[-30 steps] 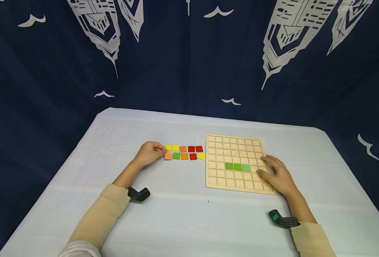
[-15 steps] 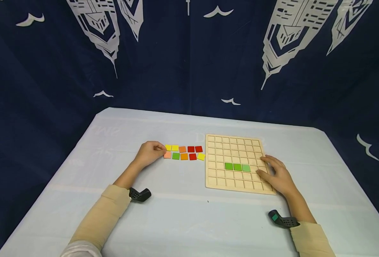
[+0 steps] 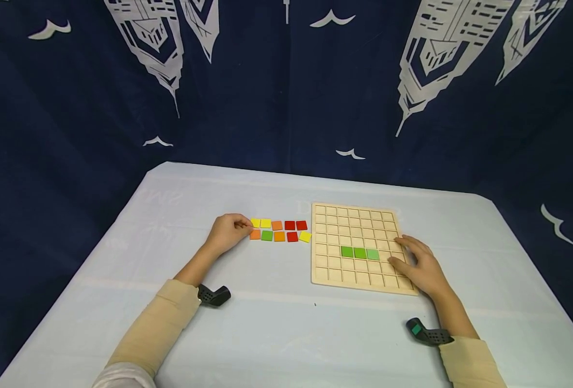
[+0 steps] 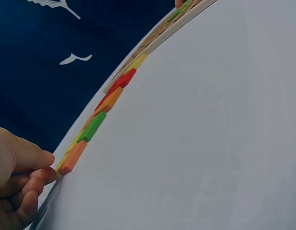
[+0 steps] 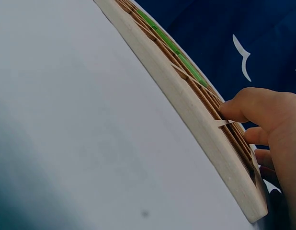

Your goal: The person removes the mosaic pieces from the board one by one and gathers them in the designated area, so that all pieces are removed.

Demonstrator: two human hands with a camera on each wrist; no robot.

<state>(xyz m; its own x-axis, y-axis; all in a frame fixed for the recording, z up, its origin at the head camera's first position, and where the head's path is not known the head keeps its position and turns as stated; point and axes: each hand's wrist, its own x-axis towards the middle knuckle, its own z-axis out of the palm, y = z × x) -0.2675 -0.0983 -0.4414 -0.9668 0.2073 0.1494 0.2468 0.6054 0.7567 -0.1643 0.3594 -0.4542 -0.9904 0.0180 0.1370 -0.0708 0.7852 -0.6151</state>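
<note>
In the head view my left hand (image 3: 229, 233) is at the left end of two rows of small square tiles. Its thumb and fingertips are drawn close together, right at the corners of a yellow tile (image 3: 256, 222) and an orange tile (image 4: 74, 157); I cannot tell whether they pinch either one. My right hand (image 3: 419, 264) rests on the right side of a wooden grid board (image 3: 332, 277), thumb and fingers apart. In the right wrist view its thumb lies over the grid, the other fingers partly hidden behind. Three green tiles (image 3: 360, 253) sit side by side in the board's cells.
The rows also hold a green tile (image 3: 267, 235), several red tiles (image 3: 292, 236), more orange and yellow ones. A tilted yellow tile (image 3: 304, 236) lies close to the board's left edge. A white cloth (image 3: 276, 328) covers the table; a dark blue curtain (image 3: 267, 108) hangs behind.
The orange tile by my left fingertips has shifted slightly and changed from pale to a deeper orange. My left hand has barely moved. The right hand and board stay put.
</note>
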